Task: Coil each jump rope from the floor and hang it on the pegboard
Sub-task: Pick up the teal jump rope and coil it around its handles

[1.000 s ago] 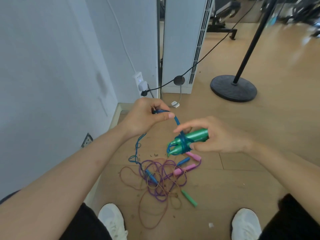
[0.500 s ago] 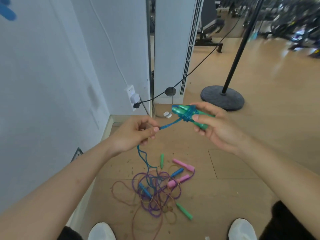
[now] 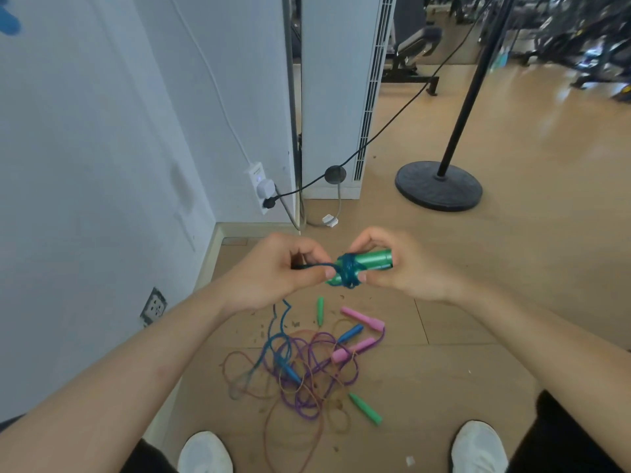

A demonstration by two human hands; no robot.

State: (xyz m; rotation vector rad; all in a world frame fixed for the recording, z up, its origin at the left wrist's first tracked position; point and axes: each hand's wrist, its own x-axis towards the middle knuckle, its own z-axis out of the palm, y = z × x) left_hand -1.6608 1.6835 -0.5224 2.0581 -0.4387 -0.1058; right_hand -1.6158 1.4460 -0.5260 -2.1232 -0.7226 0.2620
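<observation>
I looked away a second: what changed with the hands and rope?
The left hand, still pinching the blue rope, closed in on the green handles, so the stretch between the hands shortened. The right hand kept its hold on the handles. The tangled ropes on the floor stayed put.

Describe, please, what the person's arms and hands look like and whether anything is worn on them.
Both arms are bare: the left forearm and right forearm show no sleeve up to the picture's edge. The left hand and right hand are ungloved, with no ring, watch, bracelet or marking visible. The nails that show look short and unpainted.
</observation>
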